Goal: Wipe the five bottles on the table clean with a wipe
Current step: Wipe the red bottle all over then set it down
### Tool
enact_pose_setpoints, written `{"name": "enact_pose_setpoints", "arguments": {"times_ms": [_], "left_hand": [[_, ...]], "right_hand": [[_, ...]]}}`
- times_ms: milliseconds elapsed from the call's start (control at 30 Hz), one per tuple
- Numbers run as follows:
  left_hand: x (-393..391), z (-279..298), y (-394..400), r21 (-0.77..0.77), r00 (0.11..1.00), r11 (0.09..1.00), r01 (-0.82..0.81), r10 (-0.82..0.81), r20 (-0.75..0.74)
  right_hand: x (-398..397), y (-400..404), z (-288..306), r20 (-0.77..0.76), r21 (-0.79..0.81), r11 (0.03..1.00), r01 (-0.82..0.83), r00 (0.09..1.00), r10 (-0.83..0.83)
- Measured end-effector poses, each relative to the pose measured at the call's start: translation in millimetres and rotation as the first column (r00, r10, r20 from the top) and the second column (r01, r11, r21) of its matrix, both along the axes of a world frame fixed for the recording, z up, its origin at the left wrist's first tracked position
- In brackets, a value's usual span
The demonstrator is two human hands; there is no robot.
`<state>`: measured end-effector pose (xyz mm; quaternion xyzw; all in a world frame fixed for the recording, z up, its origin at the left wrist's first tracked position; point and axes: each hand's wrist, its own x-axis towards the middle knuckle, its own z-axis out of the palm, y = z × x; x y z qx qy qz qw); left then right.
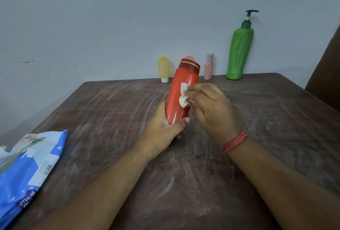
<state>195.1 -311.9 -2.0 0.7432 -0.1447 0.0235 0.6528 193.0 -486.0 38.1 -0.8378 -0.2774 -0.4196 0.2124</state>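
My left hand (166, 128) grips the lower end of a red bottle (179, 91) with a dark red, gold-ringed cap, held tilted above the table's middle. Pinched in my right hand (209, 108), a small crumpled white wipe (183, 97) lies against the bottle's right side. Along the wall stand a yellow tube (163, 68) on its white cap, a pink bottle (209, 67) and a tall green pump bottle (239, 52). A pinkish top (188, 57) peeks out behind the red bottle's cap.
The dark wooden table (184, 165) is streaked with whitish smears. A blue and white pack of wipes (27, 170) lies at the front left edge. A brown surface (327, 67) rises at the far right. The pale wall stands right behind the bottles.
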Motion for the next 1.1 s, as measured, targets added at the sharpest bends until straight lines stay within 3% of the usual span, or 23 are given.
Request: {"name": "enact_pose_setpoints", "arguments": {"times_ms": [133,200,333,467,600,767,933,1033,1100], "left_hand": [[-1.3,2.5,-1.4,-0.278,0.996,0.959,0.044,-0.063,-0.063],[0.0,4.6,0.4,-0.337,0.994,0.939,0.066,-0.092,-0.061],[1.2,3.1,-0.7,-0.301,0.990,0.950,0.082,-0.112,-0.082],[4.7,4.4,1.8,-0.391,0.986,0.920,0.024,-0.086,-0.140],[3.0,3.6,-0.2,-0.331,0.985,0.943,0.024,-0.079,-0.154],[5.5,6.8,4.4,-0.410,0.976,0.910,-0.062,-0.032,-0.217],[5.3,5.4,0.8,-0.410,0.980,0.910,-0.065,-0.020,-0.200],[6.4,9.0,6.0,-0.471,0.962,0.872,-0.130,-0.003,-0.271],[7.2,9.4,6.8,-0.457,0.959,0.880,-0.132,-0.003,-0.283]], "right_hand": [[-5.5,6.8,-3.7,-0.027,-0.038,0.992,-0.120,0.993,0.119],[-5.8,9.3,-4.4,-0.039,-0.072,0.989,-0.126,0.992,0.124],[-2.8,10.2,-5.0,-0.037,0.038,0.999,-0.028,0.999,0.030],[-4.8,15.3,-12.6,-0.102,-0.095,0.980,-0.177,0.981,0.168],[1.1,15.2,-9.3,-0.095,0.028,0.999,-0.029,0.995,0.031],[-3.5,17.4,-14.9,-0.154,-0.140,0.962,-0.235,0.965,0.213],[-3.0,17.6,-11.0,-0.145,0.043,0.993,-0.106,0.983,0.112],[-4.7,19.8,-14.7,-0.182,-0.113,0.954,-0.277,0.950,0.254],[-2.6,20.0,-15.0,-0.174,-0.125,0.952,-0.279,0.951,0.255]]}}
